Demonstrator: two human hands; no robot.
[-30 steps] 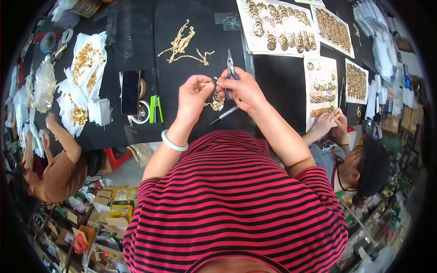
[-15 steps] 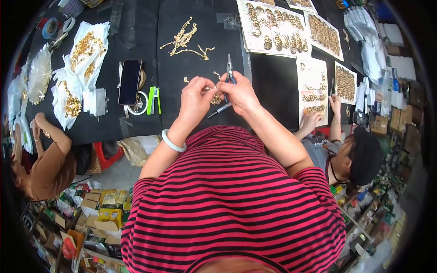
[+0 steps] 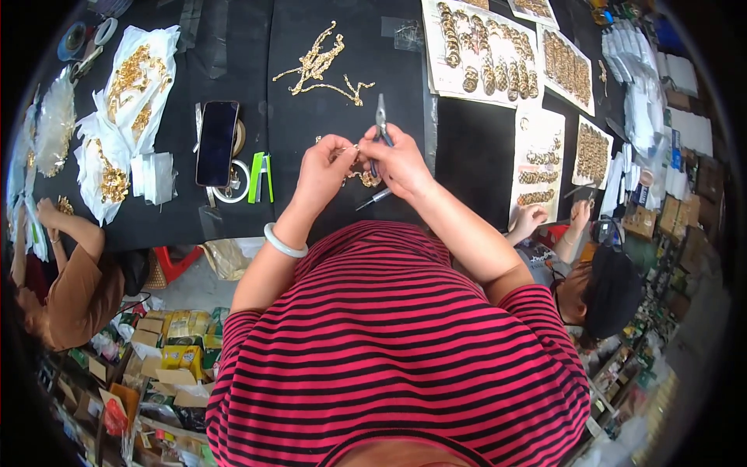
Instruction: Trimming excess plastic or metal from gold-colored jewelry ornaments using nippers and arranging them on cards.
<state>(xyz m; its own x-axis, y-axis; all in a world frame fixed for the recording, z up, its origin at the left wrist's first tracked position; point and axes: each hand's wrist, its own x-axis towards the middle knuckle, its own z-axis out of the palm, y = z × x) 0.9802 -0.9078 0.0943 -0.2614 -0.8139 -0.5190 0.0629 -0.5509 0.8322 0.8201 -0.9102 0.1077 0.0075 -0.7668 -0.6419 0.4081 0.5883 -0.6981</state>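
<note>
Close together over the black table (image 3: pixel 303 210), my two hands meet fingertip to fingertip. My left hand (image 3: pixel 320 167), below a pale bangle (image 3: pixel 285 240), pinches a small gold jewellery piece whose shape is mostly hidden by the fingers. Held in my right hand (image 3: pixel 401 165) are blue-handled pliers (image 3: pixel 380 114), jaws pointing away from me, while its thumb and forefinger touch the same small piece. Small gold pieces (image 3: pixel 364 180) lie just beneath my hands. Beside them rests a dark pen (image 3: pixel 373 200). Farther off, gold chains (image 3: pixel 317 64) sit in a loose heap.
To the left are a phone (image 3: pixel 217 144), a tape roll (image 3: pixel 236 187), a green clip-like tool (image 3: pixel 262 177) and white wrapping (image 3: pixel 132 89) with gold chains. Cards of gold pieces (image 3: pixel 467 86) lie at right. Co-workers sit on both sides; one's hand (image 3: pixel 531 220) is near a card.
The pliers' jaws have swung slightly left. A short chain end that showed above my fingers is out of sight. The right co-worker's hands have shifted toward the card's near edge.
</note>
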